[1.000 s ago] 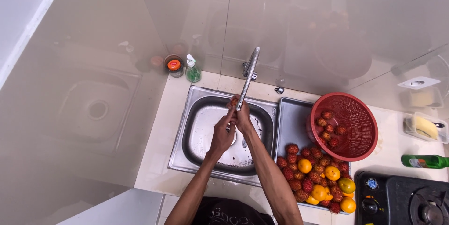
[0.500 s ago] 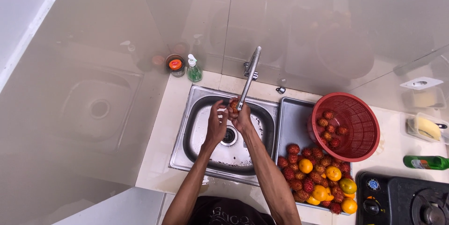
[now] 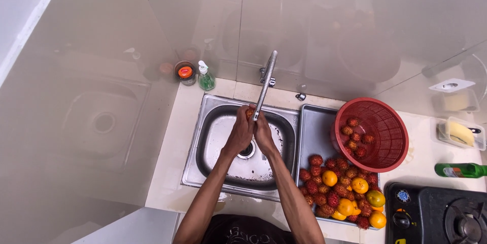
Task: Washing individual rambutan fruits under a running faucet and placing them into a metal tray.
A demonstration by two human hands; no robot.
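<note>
Under the tap, over the sink, I cupped a rambutan between my left hand and right hand, both closed round it; light, spiny-soft, probably slippery wet.

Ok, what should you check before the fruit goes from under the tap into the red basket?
1. Fruit held firmly: a small red fruit sits between the left hand and right hand – ok.
2. Fruit under the tap spout – ok.
3. Water running – cannot tell.
4. Red basket has room: only a few fruits inside – ok.
5. Basket steady: it tilts on the draining board – not ok.
6. Sink drain open – cannot tell.
</note>
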